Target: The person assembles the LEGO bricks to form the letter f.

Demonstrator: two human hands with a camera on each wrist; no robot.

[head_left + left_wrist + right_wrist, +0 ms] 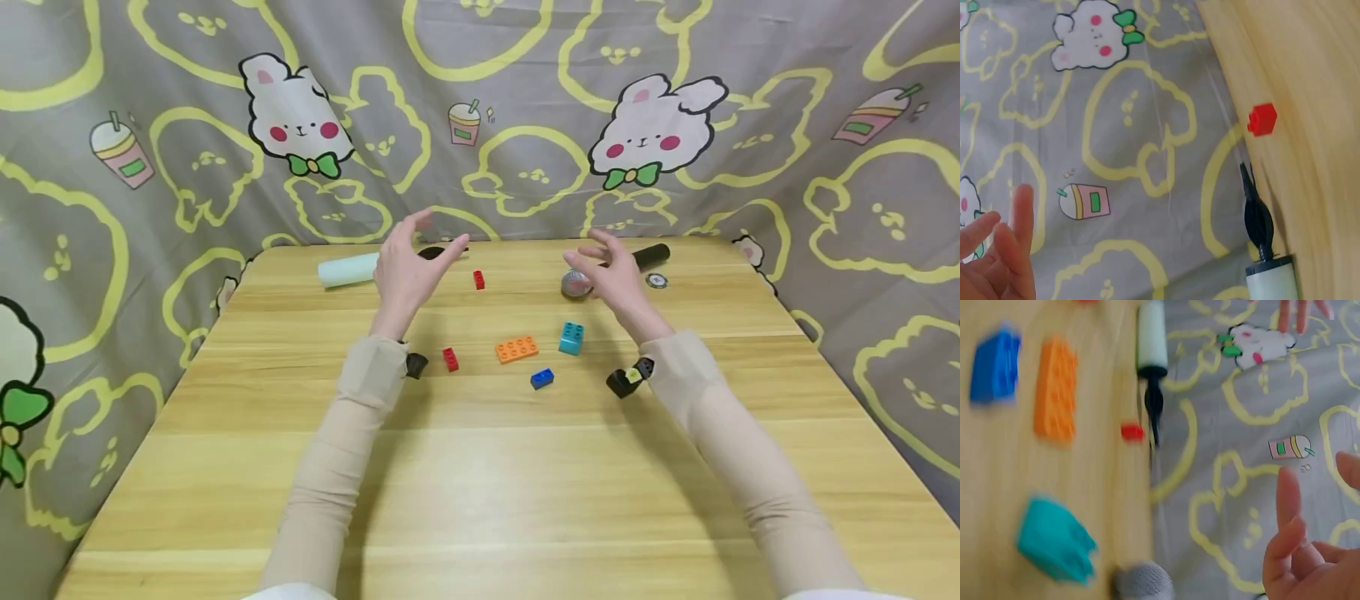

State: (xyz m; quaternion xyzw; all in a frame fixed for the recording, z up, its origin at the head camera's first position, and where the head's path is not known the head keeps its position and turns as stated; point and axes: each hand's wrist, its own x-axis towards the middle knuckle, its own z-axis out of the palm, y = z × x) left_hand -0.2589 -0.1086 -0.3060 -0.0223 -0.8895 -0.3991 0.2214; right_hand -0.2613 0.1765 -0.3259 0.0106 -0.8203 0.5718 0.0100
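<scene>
My left hand [408, 271] is raised above the back of the table, thumb and fingers spread apart and holding nothing. It overlaps a pale cylindrical hand pump with a black nozzle [349, 269] in the head view. On the other side, my right hand [617, 279] also hovers with parted fingers and no object, partly in front of a microphone [576, 284]. Between the arms lie toy bricks: an orange one [517, 349], a teal one [572, 337], a blue one [542, 379], a nearer red one [450, 359] and a farther red one [479, 279].
A small round disc [657, 281] lies right of the microphone. The wooden table [480, 500] ends at the back against a grey curtain [525, 50] with yellow outlines and rabbit faces. More curtain hangs along both sides.
</scene>
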